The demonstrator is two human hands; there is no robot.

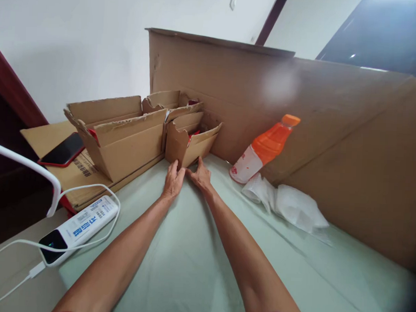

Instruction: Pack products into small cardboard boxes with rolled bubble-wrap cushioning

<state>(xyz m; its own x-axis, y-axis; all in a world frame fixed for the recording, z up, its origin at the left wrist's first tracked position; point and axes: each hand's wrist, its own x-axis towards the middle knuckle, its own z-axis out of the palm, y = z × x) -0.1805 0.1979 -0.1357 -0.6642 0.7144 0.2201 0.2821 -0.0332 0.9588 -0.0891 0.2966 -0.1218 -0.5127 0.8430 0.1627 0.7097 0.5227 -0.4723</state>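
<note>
Open green table [196, 266] lies in front; a cardboard wall [333, 134] closes the right. Both hands, left hand [173, 181] and right hand [200, 176], rest with fingers extended against the small box's [191, 144] bottom edge.

A small box [191, 144] stands right of the bigger box [126, 138], bottle [265, 149] further right against the cardboard sheet [333, 134].
</note>
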